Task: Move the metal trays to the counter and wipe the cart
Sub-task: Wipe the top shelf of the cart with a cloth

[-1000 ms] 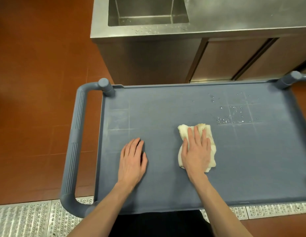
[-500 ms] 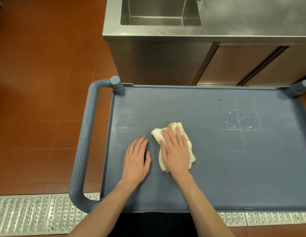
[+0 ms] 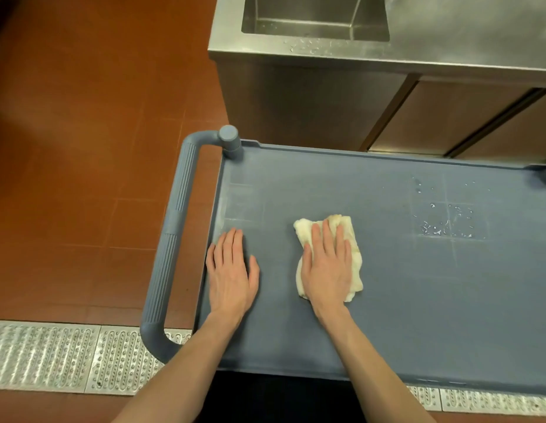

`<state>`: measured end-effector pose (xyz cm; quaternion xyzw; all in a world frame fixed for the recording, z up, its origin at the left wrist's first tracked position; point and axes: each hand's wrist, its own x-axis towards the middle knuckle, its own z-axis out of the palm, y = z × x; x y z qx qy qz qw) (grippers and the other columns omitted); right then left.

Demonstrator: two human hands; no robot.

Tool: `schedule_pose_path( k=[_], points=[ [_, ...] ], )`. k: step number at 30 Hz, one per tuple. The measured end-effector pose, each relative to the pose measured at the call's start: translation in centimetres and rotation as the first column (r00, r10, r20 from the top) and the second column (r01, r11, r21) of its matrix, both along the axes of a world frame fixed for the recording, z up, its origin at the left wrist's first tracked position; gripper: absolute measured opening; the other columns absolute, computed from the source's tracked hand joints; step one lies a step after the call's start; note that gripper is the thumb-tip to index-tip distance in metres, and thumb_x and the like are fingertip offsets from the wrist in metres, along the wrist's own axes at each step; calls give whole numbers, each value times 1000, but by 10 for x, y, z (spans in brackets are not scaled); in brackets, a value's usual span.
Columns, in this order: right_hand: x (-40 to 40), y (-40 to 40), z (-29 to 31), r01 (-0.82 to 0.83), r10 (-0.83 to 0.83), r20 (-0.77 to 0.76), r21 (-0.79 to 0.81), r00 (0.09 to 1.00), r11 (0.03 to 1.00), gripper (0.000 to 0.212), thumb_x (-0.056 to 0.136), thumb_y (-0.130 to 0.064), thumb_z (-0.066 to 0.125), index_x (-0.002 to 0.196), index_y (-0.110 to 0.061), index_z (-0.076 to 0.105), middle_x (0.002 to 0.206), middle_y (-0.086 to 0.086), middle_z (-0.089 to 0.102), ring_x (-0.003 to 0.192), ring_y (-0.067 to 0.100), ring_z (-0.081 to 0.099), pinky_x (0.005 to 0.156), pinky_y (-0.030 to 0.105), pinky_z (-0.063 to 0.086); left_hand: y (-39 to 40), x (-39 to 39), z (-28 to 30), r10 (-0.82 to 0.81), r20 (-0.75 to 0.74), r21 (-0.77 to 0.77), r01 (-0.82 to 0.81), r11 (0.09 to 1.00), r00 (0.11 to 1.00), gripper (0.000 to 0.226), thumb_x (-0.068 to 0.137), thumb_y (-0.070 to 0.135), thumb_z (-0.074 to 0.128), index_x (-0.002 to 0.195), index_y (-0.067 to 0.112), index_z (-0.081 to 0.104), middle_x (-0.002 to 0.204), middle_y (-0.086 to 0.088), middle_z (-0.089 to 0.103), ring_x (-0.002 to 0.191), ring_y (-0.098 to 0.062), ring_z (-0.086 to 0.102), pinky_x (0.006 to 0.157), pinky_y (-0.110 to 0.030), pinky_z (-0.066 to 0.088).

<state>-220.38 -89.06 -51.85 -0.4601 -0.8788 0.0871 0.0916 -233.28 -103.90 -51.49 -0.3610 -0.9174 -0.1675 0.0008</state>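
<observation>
On the grey-blue plastic cart top, the left hand lies flat, fingers released, while at its 3 o'clock the right hand presses straight fingers on a crumpled cream cloth, water droplets at 2 o'clock, stainless steel table beyond.

Ahead of you a square stainless steel sink basin is sunk into the steel top, with water droplets scattered along its near rim. Below it you see the brushed steel cabinet front, and to its right brown cabinet door panels separated by a dark slanting gap. To your left spreads a red-brown tiled floor. Along the bottom edge a perforated silver metal drain grate runs across, in separate panels set end to end.
</observation>
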Motion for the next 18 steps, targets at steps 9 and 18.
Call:
schedule_pose_path(
  k=[9,18],
  points=[
    [-76,-38,-2,-474,469,144,-1,871,880,59,106,-37,42,162,-20,35,171,0,29,162,30,13,129,43,13,-2,2,3,-25,33,185,18,982,999,58,105,29,40,157,4,39,163,-13,42,152,-29,39,127,-54,25],
    [-79,-28,10,-773,773,-45,-85,633,628,55,102,-34,40,155,-24,48,162,-8,45,160,24,21,130,39,12,-9,-1,4,6,68,180,-18,983,998,61,104,34,31,158,8,43,164,-12,41,154,-29,37,128,-57,20]
  ],
)
